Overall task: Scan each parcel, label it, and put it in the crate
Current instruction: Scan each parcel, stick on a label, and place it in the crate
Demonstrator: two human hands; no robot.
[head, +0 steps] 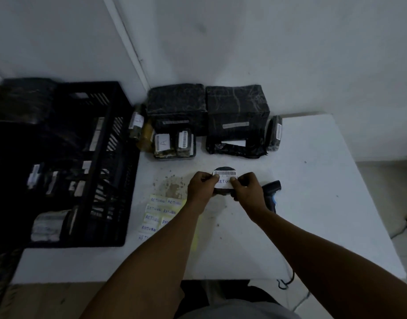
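Probably light and firm: small round parcel (224, 180) pinched by left hand (201, 186) and right hand (246, 188), pressing label (224, 183); best gripped by edges.

One crate (101, 162), one scanner (272, 192), one table (313, 203). Two large black boxes (177, 104) stand at the back. The small parcels blur beyond counting.

Glossy crinkled plastic parcels (237, 111); matt paper labels (161, 210).
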